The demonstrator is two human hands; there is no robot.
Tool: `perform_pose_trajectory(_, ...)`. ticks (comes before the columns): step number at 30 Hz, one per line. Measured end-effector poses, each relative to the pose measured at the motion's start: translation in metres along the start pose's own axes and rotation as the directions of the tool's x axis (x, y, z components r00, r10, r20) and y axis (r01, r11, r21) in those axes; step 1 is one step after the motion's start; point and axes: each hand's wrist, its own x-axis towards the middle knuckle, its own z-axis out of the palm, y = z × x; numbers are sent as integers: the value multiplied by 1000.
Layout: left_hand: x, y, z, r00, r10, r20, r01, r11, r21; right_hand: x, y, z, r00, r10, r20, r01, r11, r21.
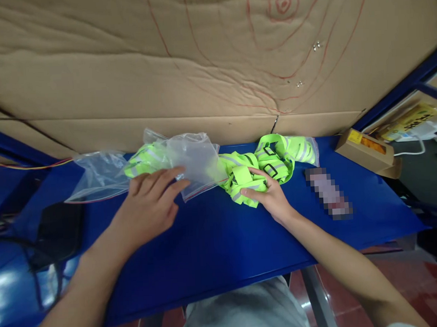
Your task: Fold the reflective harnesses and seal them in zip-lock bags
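Observation:
My right hand is closed on a folded neon-yellow reflective strap vest with grey stripes, thumb in front and fingers behind it. My left hand has its fingers stretched out and apart at the lower left of a clear zip bag; whether they touch the plastic, I cannot tell. Behind that hand lies another bundle of neon-yellow strapping, partly covered by clear plastic. More yellow straps with black buckles sit just right of the held bundle, beside a bagged yellow bundle.
A flat clear zip bag lies left on the blue table. Farther left are a black device and cables. A blurred-out object and an open cardboard box are at the right. A cardboard wall rises behind.

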Motion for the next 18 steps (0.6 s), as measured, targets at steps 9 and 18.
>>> perform_pose_trajectory(9,6,23,16,989,112,96,-88,969,-229,-5,-4,5,994,90,66,-100,982,162)
perform_pose_trajectory(18,5,43,23,977,76,200,-16,958,-288,-4,-5,5,989,111,94,-123,983,136)
